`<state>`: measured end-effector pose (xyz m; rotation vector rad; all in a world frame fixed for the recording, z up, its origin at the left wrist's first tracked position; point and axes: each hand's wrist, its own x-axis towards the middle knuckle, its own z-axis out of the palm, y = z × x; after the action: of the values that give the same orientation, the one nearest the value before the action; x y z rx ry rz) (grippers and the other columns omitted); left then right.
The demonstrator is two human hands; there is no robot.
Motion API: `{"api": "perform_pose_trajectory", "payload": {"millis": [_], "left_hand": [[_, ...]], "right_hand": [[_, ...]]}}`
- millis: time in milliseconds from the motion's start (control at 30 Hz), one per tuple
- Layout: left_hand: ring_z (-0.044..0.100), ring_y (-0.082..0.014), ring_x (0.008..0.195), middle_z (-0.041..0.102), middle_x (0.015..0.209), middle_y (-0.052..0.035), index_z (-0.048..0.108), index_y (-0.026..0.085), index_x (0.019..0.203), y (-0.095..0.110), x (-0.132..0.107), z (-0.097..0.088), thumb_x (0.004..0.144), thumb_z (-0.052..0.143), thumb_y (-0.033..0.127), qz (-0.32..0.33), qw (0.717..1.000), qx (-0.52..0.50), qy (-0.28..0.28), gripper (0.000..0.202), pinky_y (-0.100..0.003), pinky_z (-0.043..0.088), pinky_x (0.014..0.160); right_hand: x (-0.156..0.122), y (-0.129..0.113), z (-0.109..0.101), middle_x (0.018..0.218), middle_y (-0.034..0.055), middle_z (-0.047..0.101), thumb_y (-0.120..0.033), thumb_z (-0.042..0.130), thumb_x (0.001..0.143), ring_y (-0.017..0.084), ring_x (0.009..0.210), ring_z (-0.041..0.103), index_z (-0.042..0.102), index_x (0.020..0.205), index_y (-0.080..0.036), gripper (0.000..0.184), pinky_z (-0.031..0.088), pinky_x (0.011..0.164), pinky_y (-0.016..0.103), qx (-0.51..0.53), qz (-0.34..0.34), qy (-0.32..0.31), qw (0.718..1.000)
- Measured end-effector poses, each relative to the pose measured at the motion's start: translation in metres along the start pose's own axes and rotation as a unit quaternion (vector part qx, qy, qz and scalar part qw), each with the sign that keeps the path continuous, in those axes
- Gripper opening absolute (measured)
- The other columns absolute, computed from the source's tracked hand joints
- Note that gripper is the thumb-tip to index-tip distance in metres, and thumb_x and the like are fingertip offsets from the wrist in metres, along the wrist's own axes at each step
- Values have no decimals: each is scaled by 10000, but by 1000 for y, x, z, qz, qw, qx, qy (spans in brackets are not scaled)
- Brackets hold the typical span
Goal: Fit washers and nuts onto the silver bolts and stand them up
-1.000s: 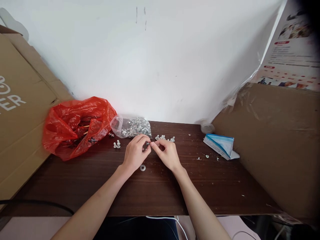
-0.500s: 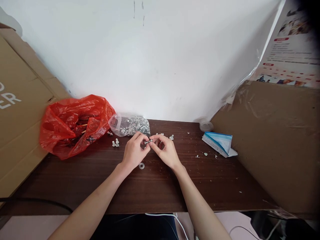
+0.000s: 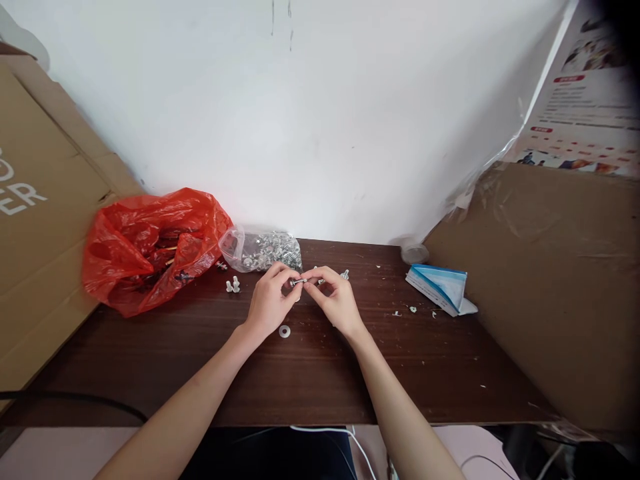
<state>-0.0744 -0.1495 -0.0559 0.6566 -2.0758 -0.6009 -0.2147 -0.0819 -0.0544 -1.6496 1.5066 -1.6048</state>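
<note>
Between my two hands is a small metal bolt (image 3: 297, 282), held sideways just above the dark table. My left hand (image 3: 270, 297) pinches it at the left end with thumb and fingers. At the other end, my right hand (image 3: 333, 297) has thumb and index finger closed on it; a nut there may be hidden by the fingertips. A flat washer (image 3: 285, 331) lies on the table below my left hand. Bolts standing on their heads (image 3: 233, 285) are left of my hands, and another bolt (image 3: 345, 274) shows beyond my right hand.
A clear bag of metal hardware (image 3: 273, 250) lies by the wall, beside a red plastic bag (image 3: 150, 250). At the right are a blue and white packet (image 3: 437, 288), a small round container (image 3: 415, 252) and scattered scraps (image 3: 413, 309). Cardboard (image 3: 540, 287) borders the brown table (image 3: 310, 393).
Both hands keep their pinch on the bolt, and the fingers have shifted slightly at its right end. The whole view has moved a little.
</note>
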Motion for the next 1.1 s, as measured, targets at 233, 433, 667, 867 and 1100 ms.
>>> {"api": "perform_pose_trajectory", "payload": {"millis": [233, 433, 667, 867, 1100], "left_hand": [[540, -91, 668, 548, 914, -15, 624, 189, 906, -3, -1, 1, 853, 557, 206, -15, 999, -32, -1, 88, -202, 486, 551], [568, -100, 701, 552, 931, -25, 637, 189, 928, -3, -1, 2, 873, 541, 240, -29, 998, -58, -7, 122, -194, 494, 520], [576, -108, 702, 569, 935, -37, 651, 179, 918, -3, 1, 4, 864, 555, 254, -39, 996, -77, -1, 133, -195, 499, 502], [579, -104, 691, 566, 924, -33, 649, 181, 917, -4, 0, 4, 859, 560, 241, -43, 996, -73, -1, 123, -192, 496, 498], [565, -98, 679, 576, 915, -34, 644, 181, 890, -4, 0, 3, 844, 571, 194, -27, 998, -50, 2, 87, -175, 468, 493]], "right_hand": [[0, 4, 3, 982, 60, 645, -278, 599, 816, 161, 898, 627, 667, 905, -199, 137, 548, 777, 297, 71, 13, 6, 997], [1, 3, 3, 987, 58, 666, -263, 614, 805, 169, 921, 640, 669, 878, -193, 115, 548, 828, 322, 72, 12, 34, 997], [0, 4, 3, 976, 69, 689, -338, 636, 796, 174, 896, 655, 663, 978, -182, 241, 551, 793, 307, 55, 56, 37, 996], [0, 4, 2, 939, 73, 692, -381, 592, 832, 174, 855, 646, 663, 1026, -187, 283, 510, 689, 270, -33, 61, 28, 997], [-1, 2, 1, 994, 57, 658, -239, 554, 815, 158, 896, 635, 641, 977, -200, 188, 523, 724, 264, -3, 26, -6, 1000]]}}
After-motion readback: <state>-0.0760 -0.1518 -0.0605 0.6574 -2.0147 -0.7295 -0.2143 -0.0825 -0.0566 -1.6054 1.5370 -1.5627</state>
